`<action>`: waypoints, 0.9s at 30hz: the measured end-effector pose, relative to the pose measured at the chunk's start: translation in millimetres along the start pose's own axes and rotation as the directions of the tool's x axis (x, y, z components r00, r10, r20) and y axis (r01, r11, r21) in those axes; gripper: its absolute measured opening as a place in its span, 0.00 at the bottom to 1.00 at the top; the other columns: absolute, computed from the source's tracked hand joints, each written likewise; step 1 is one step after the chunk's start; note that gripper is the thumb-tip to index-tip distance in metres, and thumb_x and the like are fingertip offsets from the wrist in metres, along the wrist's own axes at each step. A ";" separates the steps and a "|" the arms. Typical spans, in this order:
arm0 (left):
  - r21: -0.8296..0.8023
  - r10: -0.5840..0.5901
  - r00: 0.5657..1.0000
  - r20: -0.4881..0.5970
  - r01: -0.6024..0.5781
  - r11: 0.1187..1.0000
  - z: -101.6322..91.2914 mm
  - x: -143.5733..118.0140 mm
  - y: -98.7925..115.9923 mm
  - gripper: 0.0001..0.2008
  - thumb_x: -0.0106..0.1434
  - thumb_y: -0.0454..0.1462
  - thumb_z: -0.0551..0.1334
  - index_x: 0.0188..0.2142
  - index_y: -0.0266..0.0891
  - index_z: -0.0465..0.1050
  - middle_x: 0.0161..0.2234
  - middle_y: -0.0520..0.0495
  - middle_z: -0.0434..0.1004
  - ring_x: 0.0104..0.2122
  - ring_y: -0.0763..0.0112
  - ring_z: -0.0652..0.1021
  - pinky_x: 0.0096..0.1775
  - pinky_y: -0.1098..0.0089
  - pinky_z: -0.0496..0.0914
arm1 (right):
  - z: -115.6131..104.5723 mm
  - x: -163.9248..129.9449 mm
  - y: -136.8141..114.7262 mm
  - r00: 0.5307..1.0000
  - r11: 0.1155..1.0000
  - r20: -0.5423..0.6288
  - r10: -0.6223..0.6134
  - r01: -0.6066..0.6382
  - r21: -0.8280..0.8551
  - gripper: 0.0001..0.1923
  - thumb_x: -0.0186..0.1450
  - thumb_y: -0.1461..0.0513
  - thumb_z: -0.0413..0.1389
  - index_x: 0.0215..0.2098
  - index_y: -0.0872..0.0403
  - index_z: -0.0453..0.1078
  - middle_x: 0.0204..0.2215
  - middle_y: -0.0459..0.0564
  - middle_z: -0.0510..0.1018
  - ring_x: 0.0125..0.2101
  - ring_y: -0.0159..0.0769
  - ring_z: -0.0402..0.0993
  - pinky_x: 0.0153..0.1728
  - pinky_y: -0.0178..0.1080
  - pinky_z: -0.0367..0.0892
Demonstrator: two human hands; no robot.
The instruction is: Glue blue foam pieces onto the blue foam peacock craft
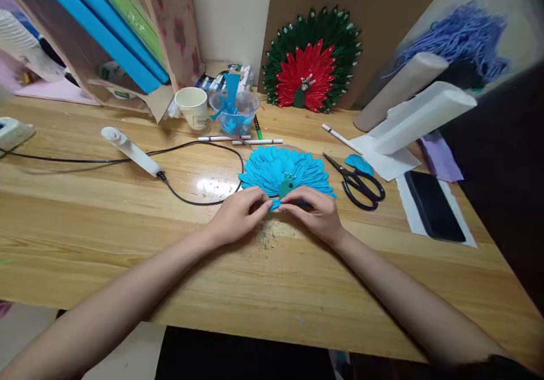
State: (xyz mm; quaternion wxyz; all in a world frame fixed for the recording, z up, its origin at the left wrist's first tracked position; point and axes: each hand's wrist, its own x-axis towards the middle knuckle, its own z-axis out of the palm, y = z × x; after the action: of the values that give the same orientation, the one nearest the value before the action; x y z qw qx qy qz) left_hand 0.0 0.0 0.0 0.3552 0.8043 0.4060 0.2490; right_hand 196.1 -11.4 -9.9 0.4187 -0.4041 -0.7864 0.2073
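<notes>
At the near edge of the blue paper fan (285,171), a small blue piece is pinched between the fingertips of the left hand (238,214) and the right hand (317,212), which are brought together until they almost touch. Both hands are rested on the wooden table (127,227), with the forearms stretched toward the near edge. A small dark green disc (286,187) is seen at the centre of the fan's near side, just beyond the fingertips. Black scissors (360,184) are laid just right of the fan, with a loose blue petal (359,163) beside the blades. Farther right, a black pad (433,205) is placed on a white sheet. To the left of the fan, a white glue gun (131,151) is laid flat, its black cord (199,198) looped toward the fan. Beyond the fan, two white pens (242,139) are laid side by side, and behind them a paper cup (193,108) and a clear bowl of blue pieces (234,112) are set. A finished red and green fan (312,59) is propped against the far brown board.
</notes>
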 end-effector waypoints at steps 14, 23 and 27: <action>0.008 0.051 0.999 -0.002 -0.051 0.999 -1.8 -2.3 0.7 0.11 0.66 0.38 0.52 0.29 0.37 0.66 0.28 0.52 0.68 0.28 0.76 0.67 0.32 0.72 0.60 | -1.7 -1.3 -0.6 0.998 0.998 -0.006 0.061 -0.061 0.016 0.02 0.58 0.63 0.61 0.30 0.53 0.72 0.26 0.46 0.78 0.28 0.31 0.73 0.30 0.35 0.68; 0.029 0.063 0.998 -0.004 -0.062 0.998 -1.9 -2.7 1.0 0.10 0.66 0.39 0.52 0.31 0.37 0.67 0.28 0.51 0.68 0.29 0.75 0.67 0.32 0.72 0.60 | -1.7 -1.2 0.4 0.997 0.997 0.014 0.076 -0.076 0.028 0.01 0.59 0.63 0.60 0.29 0.53 0.73 0.26 0.46 0.78 0.27 0.31 0.74 0.30 0.35 0.68; -0.050 0.023 1.000 -0.016 -0.024 0.998 -2.7 -1.5 3.0 0.12 0.65 0.39 0.53 0.27 0.37 0.66 0.25 0.53 0.66 0.26 0.76 0.66 0.30 0.73 0.59 | -2.1 -0.9 -0.7 0.999 0.998 0.003 0.050 -0.051 0.041 0.01 0.59 0.64 0.60 0.30 0.53 0.73 0.26 0.47 0.78 0.27 0.31 0.74 0.29 0.35 0.68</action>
State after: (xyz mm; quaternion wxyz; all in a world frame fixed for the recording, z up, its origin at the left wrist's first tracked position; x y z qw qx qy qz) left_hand -1.2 -1.5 3.8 0.3693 0.7979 0.3927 0.2696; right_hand 197.8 -12.6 -8.7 0.4208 -0.4149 -0.7719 0.2345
